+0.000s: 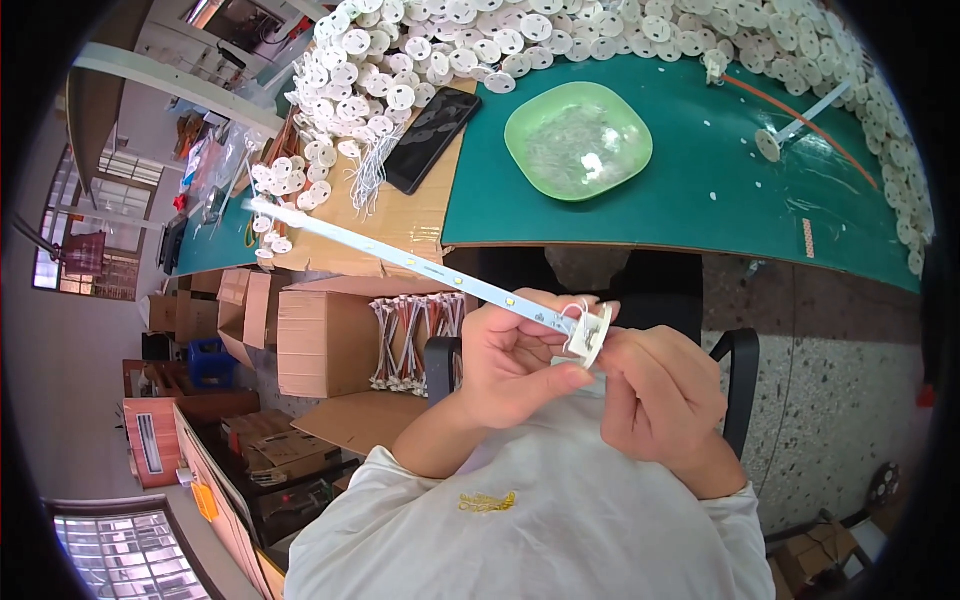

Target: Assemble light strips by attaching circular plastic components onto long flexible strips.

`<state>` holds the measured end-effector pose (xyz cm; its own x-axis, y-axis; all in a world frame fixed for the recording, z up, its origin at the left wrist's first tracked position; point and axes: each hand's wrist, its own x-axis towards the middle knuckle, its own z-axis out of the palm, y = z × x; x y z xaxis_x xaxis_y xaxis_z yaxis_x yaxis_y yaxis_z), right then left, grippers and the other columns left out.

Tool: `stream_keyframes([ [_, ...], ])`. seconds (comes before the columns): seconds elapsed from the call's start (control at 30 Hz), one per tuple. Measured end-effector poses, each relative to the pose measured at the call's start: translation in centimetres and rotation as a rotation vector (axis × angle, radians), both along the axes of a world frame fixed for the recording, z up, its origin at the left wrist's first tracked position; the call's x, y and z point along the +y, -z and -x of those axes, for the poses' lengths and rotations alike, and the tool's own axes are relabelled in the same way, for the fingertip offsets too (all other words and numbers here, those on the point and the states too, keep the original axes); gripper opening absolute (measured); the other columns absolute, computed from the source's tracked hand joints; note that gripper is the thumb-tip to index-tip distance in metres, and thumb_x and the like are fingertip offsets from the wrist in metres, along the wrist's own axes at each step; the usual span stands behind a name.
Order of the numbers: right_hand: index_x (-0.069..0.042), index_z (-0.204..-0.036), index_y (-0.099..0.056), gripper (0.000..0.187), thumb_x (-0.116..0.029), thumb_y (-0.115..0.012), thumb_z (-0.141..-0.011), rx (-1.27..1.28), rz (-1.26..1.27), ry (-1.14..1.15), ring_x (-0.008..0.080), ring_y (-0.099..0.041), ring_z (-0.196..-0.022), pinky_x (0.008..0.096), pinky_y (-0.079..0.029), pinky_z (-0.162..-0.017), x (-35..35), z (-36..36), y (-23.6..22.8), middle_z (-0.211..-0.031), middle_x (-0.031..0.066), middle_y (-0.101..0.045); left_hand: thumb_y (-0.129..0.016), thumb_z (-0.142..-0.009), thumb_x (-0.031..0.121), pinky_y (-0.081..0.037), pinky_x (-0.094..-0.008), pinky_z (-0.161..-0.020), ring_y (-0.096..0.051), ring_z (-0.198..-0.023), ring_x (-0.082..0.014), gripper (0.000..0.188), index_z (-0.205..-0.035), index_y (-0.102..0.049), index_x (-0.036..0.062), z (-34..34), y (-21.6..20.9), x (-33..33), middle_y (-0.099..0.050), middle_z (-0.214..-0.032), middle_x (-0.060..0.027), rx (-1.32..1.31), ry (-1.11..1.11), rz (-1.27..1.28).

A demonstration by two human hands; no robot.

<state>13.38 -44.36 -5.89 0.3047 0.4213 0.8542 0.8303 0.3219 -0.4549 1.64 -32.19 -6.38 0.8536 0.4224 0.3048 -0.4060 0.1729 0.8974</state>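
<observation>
The left hand [510, 365] is closing around the near end of a slim LED strip [412, 262] just below the frame's centre, while the right hand [665, 395] is meeting it from the right with bent fingers at the white end disc [600, 337]; whether those fingers are pinching anything is staying hidden. The strip's long axis is running away from both hands toward the upper left, so the disc is sitting between them and the left hand is covering more of the shaft. The far tip is reaching past the front edge of the green table [480, 215], near loose white discs [290, 180]. Wider room is opening at right, over the speckled floor [800, 370] beyond the black armrest [743, 380].
</observation>
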Motion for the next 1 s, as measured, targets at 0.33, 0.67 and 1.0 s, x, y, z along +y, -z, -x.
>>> stream_keyframes([
  [0.33,0.008,-0.087,-0.063,0.027,0.015,-0.062,-0.061,-0.046,0.029,0.073,0.0233,-0.058,-0.056,0.0286,-0.049,-0.047,1.1,0.0,0.6,-0.078,0.0138,-0.062,-0.076,-0.078,0.0,-0.046,-0.0507,-0.104,-0.061,-0.115,-0.0322,0.043,-0.117,-0.056,-0.0018,-0.6,1.5,0.5,-0.062,-0.124,-0.0136,-0.061,-0.011,0.048],
  [0.67,0.007,-0.087,-0.063,0.012,0.011,-0.063,-0.076,0.049,0.03,-0.065,0.026,-0.063,-0.06,0.0307,-0.05,-0.053,3.4,-0.2,0.6,-0.079,0.016,-0.066,-0.068,-0.083,-0.009,-0.052,-0.0396,-0.098,-0.062,-0.115,-0.0254,0.043,-0.124,-0.052,-0.0059,-0.6,2.1,1.9,-0.063,-0.12,-0.0179,-0.139,-0.09,0.1],
  [1.0,0.002,-0.095,-0.063,0.021,0.003,-0.069,-0.075,0.113,0.276,0.044,0.0364,-0.06,-0.099,0.0419,-0.049,-0.087,4.3,-0.9,0.2,-0.11,0.0191,-0.063,-0.069,-0.087,0.016,-0.054,-0.0327,-0.067,-0.068,-0.077,-0.0155,0.028,-0.108,-0.065,-0.0024,3.4,-5.2,12.2,-0.07,-0.085,-0.0126,0.653,-0.529,-0.551],
])
